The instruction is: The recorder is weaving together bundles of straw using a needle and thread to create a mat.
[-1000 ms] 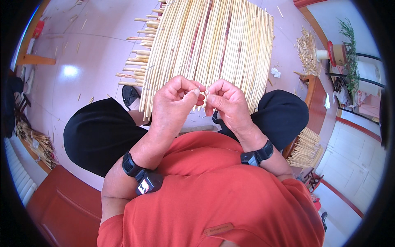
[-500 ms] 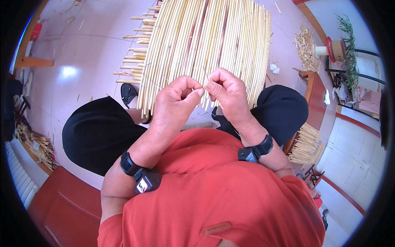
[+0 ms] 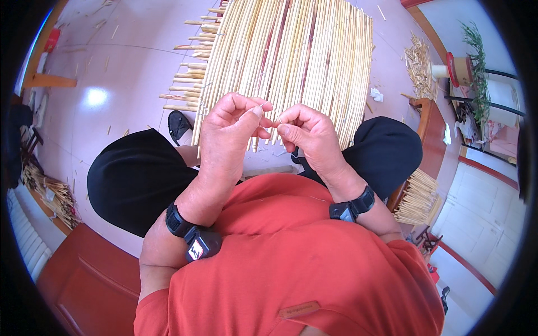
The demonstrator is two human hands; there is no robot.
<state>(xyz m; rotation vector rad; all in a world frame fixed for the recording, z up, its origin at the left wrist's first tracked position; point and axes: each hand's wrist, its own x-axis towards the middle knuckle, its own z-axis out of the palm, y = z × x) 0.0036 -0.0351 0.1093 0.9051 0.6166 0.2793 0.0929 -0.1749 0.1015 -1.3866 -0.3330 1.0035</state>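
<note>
Just above the near end of a mat of pale stalks (image 3: 291,56), my two hands are close together. My left hand (image 3: 231,123) pinches a thin strand (image 3: 261,105) between thumb and forefinger, its other fingers curled. My right hand (image 3: 309,131) is closed in a pinch, with a fine strand showing at its fingertips. Whether it is thread, wire or a needle is too small to tell. Parallel stalks make up the mat, with a few darker reddish ones among them and thin stitch lines across.
Stalk ends (image 3: 188,89) jut out at the mat's left side. My knees in black flank its near end. A wooden bench (image 3: 432,140) stands on the right, with a stalk bundle (image 3: 416,196) beside it. Loose stalks (image 3: 419,64) lie farther back; another bundle (image 3: 50,193) is at left.
My left hand has turned and lifted its fingertips slightly, while my right hand has dropped a little. The upright thin strand between them now shows less. The whole view has shifted slightly.
</note>
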